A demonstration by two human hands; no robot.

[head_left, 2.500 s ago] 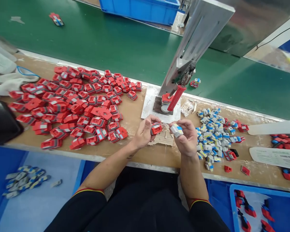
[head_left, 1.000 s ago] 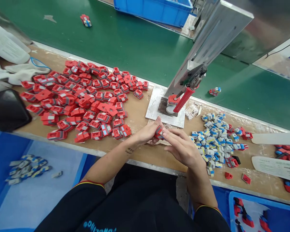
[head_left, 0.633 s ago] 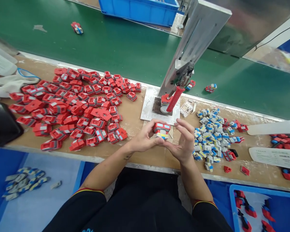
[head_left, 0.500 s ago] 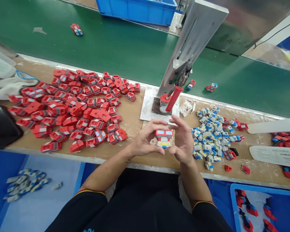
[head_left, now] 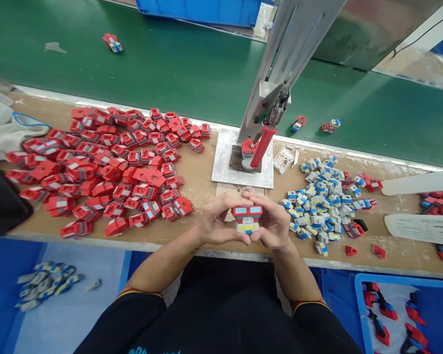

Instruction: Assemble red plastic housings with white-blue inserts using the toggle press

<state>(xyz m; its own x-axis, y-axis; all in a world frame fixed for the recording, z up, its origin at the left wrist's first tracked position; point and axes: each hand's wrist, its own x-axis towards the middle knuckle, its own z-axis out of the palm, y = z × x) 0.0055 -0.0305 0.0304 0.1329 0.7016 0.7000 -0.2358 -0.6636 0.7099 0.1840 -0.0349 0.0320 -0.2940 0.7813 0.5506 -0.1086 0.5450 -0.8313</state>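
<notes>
Between my two hands, over the bench's front part, is a small toy vehicle with a red top, pale blue windows and a grey, yellow and blue lower part. My left hand grips its left side, thumb below and fingers over the top. From the other side my right hand closes on it the same way. Just beyond my hands stands a press with a red lever handle on a metal base plate; a red piece sits under it. The toy's underside is hidden.
A spread of red body pieces covers the bench's left side. Grey, blue and yellow pieces lie to the right. Several assembled toys, one red and blue, rest on the green belt. Blue bins stand below the front edge.
My right hand has come in against the toy and closed on it; before, its fingers were spread beside it. The camera view has shifted slightly.
</notes>
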